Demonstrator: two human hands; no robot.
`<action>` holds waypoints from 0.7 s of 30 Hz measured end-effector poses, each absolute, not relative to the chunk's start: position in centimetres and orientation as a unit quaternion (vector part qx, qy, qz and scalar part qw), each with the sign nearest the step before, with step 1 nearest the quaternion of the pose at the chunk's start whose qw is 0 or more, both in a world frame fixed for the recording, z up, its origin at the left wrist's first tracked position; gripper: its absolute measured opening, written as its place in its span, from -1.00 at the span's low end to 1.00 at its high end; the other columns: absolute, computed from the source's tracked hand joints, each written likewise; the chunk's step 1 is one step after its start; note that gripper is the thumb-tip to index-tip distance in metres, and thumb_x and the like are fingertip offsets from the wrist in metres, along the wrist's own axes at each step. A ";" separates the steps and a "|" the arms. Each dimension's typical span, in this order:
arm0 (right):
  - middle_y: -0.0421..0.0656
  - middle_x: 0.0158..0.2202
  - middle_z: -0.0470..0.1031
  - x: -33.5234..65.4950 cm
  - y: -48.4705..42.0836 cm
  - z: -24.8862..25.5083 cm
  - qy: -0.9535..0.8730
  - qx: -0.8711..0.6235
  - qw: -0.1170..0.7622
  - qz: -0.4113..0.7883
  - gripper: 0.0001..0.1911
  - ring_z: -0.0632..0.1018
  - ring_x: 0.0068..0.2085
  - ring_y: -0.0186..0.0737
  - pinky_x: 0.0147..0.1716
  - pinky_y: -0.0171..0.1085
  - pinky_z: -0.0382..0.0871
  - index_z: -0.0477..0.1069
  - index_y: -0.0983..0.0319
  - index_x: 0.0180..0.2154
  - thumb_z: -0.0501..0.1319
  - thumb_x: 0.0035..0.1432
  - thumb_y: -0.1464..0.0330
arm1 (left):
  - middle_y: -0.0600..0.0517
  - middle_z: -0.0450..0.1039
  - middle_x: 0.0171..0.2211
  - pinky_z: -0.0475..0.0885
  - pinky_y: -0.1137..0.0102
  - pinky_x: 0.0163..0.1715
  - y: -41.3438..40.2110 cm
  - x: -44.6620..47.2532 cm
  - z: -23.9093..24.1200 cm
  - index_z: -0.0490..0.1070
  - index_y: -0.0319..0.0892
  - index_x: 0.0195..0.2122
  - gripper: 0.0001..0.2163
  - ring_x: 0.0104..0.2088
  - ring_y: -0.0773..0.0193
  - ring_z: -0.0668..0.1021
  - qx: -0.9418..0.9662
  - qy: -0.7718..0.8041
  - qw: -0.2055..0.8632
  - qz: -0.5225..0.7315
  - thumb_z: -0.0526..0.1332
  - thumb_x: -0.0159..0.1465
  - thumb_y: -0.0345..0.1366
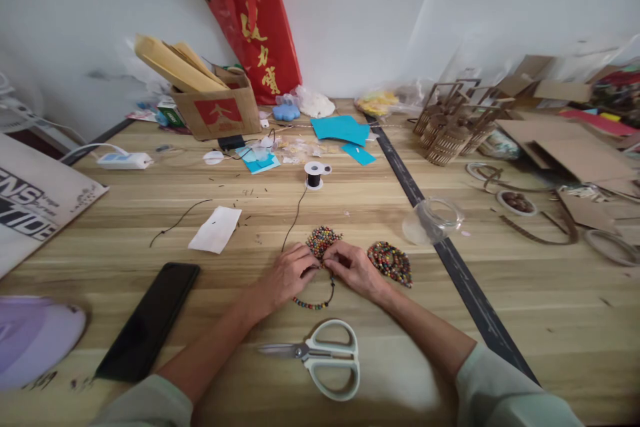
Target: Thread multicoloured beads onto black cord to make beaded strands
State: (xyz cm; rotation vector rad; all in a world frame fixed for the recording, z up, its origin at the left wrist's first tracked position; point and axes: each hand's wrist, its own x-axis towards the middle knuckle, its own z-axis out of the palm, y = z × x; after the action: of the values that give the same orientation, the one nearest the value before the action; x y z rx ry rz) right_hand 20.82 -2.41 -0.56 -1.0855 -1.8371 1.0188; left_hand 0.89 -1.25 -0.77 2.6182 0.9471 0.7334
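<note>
My left hand (289,273) and my right hand (353,268) rest on the wooden table (150,213), fingertips meeting in a pinch. Between them they hold a thin black cord threaded with small coloured beads (313,303), which hangs in a loop toward me. A pile of loose coloured beads (323,240) lies just beyond my fingers. Another bead pile (391,261) sits right of my right hand. The cord runs back to a black thread spool (314,177). White-handled scissors (327,355) lie closed near me, between my forearms.
A black phone (150,317) lies left, a white paper scrap (216,229) and a loose cord piece beyond it. A clear plastic cup (433,220) lies tipped at right by a dark table seam. Cardboard box, red bag, blue paper and wooden baskets crowd the back.
</note>
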 end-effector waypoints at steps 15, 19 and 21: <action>-0.25 -0.52 0.32 21.2 -2.0 -1.1 -0.704 -0.425 0.365 0.436 -0.89 0.31 -0.48 -0.36 -0.49 -0.38 0.16 0.40 0.27 -0.38 0.17 0.18 0.37 | -0.01 0.47 -0.37 0.39 0.34 -0.24 -1.0 0.9 -1.0 0.47 -0.19 -0.35 -0.91 -0.27 0.22 0.45 0.888 0.339 0.149 0.272 0.18 0.27 -0.42; -0.25 -0.52 0.33 21.2 -2.1 -0.9 -0.705 -0.430 0.362 0.433 -0.89 0.31 -0.49 -0.37 -0.51 -0.39 0.15 0.41 0.27 -0.38 0.17 0.18 0.37 | 0.00 0.46 -0.38 0.39 0.35 -0.23 -1.0 0.9 -0.9 0.46 -0.19 -0.37 -0.91 -0.27 0.23 0.46 0.882 0.348 0.166 0.272 0.19 0.25 -0.45; -0.25 -0.52 0.33 21.1 -2.1 -0.8 -0.708 -0.430 0.361 0.429 -0.89 0.31 -0.49 -0.37 -0.50 -0.38 0.16 0.41 0.27 -0.38 0.17 0.18 0.37 | 0.00 0.45 -0.38 0.39 0.36 -0.23 -1.1 0.9 -0.8 0.46 -0.19 -0.38 -0.91 -0.27 0.23 0.45 0.880 0.350 0.169 0.273 0.19 0.25 -0.45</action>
State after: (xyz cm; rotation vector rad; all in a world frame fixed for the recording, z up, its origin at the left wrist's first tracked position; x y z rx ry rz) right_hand 21.14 -2.10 -0.75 -1.1070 -1.8236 1.1046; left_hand 0.90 -1.06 -0.79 2.5018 0.9947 0.7752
